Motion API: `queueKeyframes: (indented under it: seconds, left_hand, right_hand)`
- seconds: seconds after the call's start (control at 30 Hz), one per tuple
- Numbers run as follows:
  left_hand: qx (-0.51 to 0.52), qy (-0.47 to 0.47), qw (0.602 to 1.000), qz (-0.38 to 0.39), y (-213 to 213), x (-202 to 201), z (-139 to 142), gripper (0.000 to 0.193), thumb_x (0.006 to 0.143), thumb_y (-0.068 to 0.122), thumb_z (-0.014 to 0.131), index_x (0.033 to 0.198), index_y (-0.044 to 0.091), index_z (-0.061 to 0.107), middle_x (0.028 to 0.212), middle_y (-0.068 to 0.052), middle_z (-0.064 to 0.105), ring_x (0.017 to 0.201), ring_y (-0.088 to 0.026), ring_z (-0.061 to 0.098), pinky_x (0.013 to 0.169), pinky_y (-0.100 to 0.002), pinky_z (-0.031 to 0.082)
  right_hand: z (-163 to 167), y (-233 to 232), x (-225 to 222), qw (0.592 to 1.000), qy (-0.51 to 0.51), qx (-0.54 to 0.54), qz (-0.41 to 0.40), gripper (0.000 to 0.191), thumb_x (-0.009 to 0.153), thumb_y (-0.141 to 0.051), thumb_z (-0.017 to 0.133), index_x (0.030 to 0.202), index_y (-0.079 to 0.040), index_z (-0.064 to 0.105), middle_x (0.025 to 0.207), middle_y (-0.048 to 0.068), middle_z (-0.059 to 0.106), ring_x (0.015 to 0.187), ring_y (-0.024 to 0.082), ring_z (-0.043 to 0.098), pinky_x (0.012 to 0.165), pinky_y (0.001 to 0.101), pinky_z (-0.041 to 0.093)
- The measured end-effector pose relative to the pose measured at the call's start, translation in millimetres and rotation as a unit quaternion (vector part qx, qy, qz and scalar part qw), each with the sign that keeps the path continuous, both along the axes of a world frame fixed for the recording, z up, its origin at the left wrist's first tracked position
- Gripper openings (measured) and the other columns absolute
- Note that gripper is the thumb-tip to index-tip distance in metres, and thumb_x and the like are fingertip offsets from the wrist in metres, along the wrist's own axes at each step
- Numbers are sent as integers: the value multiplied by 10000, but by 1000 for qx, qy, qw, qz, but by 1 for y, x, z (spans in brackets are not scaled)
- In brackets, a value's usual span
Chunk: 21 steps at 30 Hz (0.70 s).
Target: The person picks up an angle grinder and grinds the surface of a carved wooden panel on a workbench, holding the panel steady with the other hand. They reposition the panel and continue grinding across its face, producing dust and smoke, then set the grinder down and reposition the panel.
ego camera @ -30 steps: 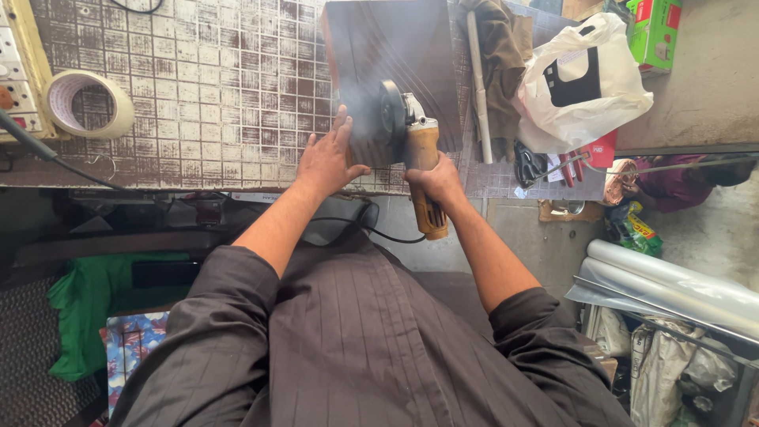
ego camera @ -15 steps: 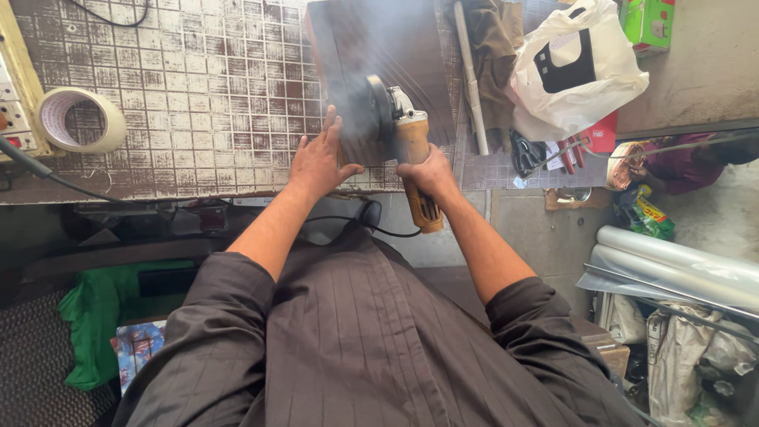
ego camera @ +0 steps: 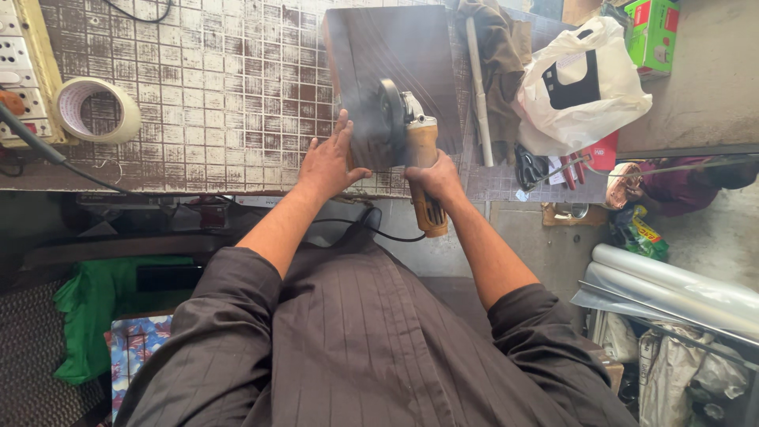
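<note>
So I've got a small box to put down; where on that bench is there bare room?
The tiled bench top is bare between the tape roll and the dark board. Right of the board it is crowded: cloth, white bag, pliers. Left hand and angle grinder fill the board's near edge.

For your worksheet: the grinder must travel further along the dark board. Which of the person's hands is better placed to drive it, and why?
The right hand: it already grips the angle grinder by its orange body, so it can likely push the tool on. The left hand lies flat against the dark board near its edge, better suited to steadying it.
</note>
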<state>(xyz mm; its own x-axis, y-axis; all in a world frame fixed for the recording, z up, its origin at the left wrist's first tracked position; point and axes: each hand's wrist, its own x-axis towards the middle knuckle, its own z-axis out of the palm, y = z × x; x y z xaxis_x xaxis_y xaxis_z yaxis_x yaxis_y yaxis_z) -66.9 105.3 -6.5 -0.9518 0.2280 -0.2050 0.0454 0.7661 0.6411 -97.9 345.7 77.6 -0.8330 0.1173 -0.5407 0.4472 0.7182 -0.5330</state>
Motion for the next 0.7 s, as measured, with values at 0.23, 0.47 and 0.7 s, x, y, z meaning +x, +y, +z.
queueKeyframes:
  seconds: [0.23,0.47,0.7]
  left_hand:
    - [8,-5,1000,1,0,1,2,1108,816,628,753,1593,58,206,1708,-72,80,1500,-271,319,1188,-561,297]
    - [22,-19,1000,8,-1,2,9,1083,811,604,761,1588,71,227,1724,-43,79,1498,-252,340,1208,-543,297]
    - [8,-21,1000,11,-1,1,13,1099,804,619,768,1585,73,218,1706,-32,79,1499,-251,321,1195,-559,286]
  right_hand:
    - [1,-2,-3,999,-4,35,3,601,658,-259,847,1163,-1,647,1006,129,749,891,205,738,815,347,581]
    - [3,-3,-4,1000,-3,-6,-7,606,650,-251,836,1163,3,635,1007,127,742,885,202,733,801,348,592]
    - [0,-2,-4,1000,8,-21,4,601,659,-250,841,1155,10,624,999,127,733,877,206,728,795,356,595]
